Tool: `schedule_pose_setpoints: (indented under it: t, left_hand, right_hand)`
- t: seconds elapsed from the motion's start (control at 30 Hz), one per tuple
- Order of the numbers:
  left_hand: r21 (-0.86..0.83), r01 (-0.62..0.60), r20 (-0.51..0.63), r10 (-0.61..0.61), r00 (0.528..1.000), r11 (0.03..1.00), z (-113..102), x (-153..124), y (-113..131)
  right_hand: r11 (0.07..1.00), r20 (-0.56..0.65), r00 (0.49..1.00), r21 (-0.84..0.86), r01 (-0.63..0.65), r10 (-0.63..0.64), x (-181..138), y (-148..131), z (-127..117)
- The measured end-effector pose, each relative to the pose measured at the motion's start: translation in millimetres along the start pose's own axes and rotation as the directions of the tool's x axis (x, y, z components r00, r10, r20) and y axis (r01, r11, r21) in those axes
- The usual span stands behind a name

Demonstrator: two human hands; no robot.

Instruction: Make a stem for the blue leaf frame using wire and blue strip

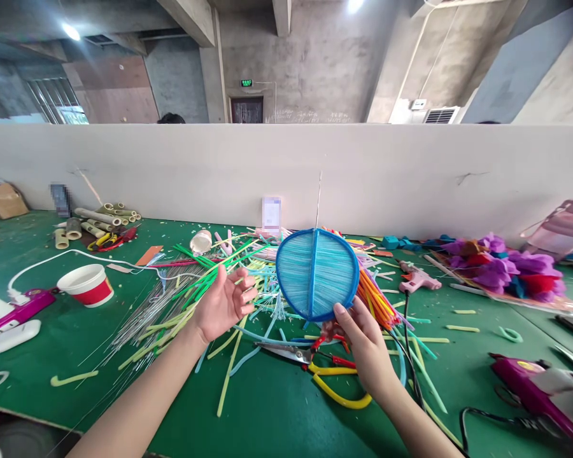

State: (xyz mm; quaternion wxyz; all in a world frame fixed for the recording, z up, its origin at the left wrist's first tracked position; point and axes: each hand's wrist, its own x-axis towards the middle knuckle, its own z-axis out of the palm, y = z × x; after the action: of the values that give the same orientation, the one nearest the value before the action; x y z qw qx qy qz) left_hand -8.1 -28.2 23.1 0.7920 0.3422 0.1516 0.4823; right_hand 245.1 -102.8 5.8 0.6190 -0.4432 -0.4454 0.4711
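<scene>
My right hand pinches the lower edge of a blue leaf-shaped piece, with the thumb on its front. The piece stands upright, with a darker blue rim, a central rib and fine light-blue strands. A thin stem rises from its top. To the left of it my left hand is raised with the palm showing, fingers loosely curled and apart, nothing in it. Below the leaf lie scissors and a yellow-handled tool on the green table; my right hand partly hides them.
Pipe cleaners and thin wires spread across the middle of the table. At left are a paper cup, bamboo pieces and a magenta power strip. At right are a pink glue gun, purple flowers and a magenta tool.
</scene>
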Motion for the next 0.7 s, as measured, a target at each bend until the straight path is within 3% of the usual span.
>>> schedule_pose_setpoints:
  t: [0.1,0.17,0.7]
  left_hand:
    - [-0.133,0.116,0.238,-0.082,0.968,0.984,2.1,-4.4,-5.1]
    - [-0.131,0.139,0.294,-0.095,0.951,0.982,2.4,-5.7,-9.3]
    - [-0.063,0.114,0.157,-0.103,0.982,0.991,-0.5,-4.3,-13.3]
  right_hand:
    - [1.000,0.010,1.000,-0.013,-0.002,0.002,-0.3,-0.9,0.0]
    - [1.000,0.009,1.000,-0.024,0.003,-0.003,-0.1,-1.7,0.3]
    - [0.998,0.005,1.000,-0.064,0.002,-0.002,-1.4,-4.5,1.7]
